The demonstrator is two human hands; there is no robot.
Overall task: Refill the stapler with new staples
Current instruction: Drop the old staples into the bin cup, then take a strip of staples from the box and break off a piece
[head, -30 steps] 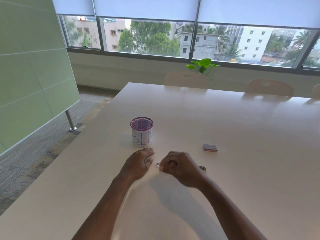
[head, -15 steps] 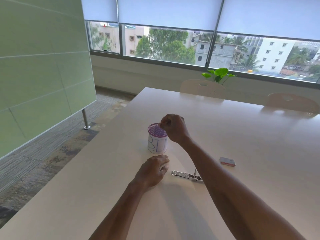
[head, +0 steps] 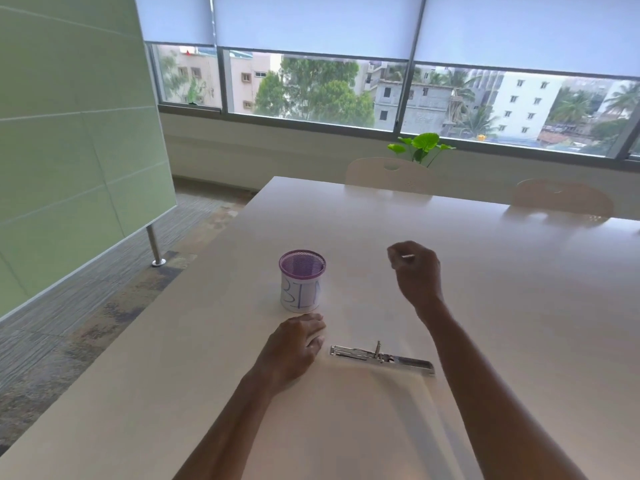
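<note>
Stapler lying open near the table's front edge. Left hand resting curled just beside it, holding nothing. Right hand raised, pinching something small and pale. Cup behind.

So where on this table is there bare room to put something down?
Bare: the far half of the table toward the chairs, and the near strip between the forearms. Crowded: around the stapler, between the left hand, the mesh cup and the raised right hand.
</note>
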